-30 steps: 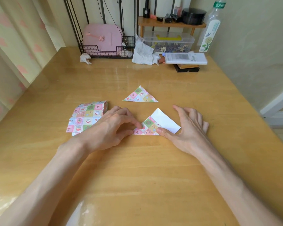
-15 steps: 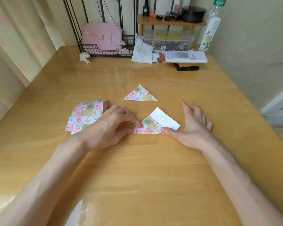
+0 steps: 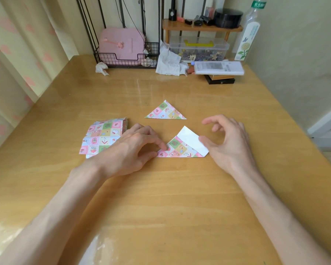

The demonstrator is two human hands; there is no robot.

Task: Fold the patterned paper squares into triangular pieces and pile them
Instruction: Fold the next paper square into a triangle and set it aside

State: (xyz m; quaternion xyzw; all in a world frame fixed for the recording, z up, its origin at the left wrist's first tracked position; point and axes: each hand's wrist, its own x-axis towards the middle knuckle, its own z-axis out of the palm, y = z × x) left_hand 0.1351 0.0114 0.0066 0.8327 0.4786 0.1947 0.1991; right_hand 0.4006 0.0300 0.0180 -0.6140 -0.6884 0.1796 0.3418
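A half-folded patterned paper [image 3: 182, 148] lies on the wooden table [image 3: 180, 197] in front of me, its white back showing along the right flap. My left hand [image 3: 134, 148] presses its left corner flat with the fingertips. My right hand [image 3: 227, 142] hovers at the paper's right side, fingers spread and lifted, thumb tip by the white flap's edge. One finished patterned triangle [image 3: 165, 111] lies just beyond. A stack of unfolded patterned squares [image 3: 101, 136] sits to the left, partly covered by my left hand.
At the table's back stand a wire basket [image 3: 126, 60] with a pink case, crumpled tissues [image 3: 168, 62], a clear box [image 3: 199, 48] under a small wooden shelf, a bottle [image 3: 248, 33] and a white packet [image 3: 218, 67]. A wall runs along the right.
My right hand has lifted off the paper's bottom right corner and its fingers have spread. The left hand stays pressed on the left corner.
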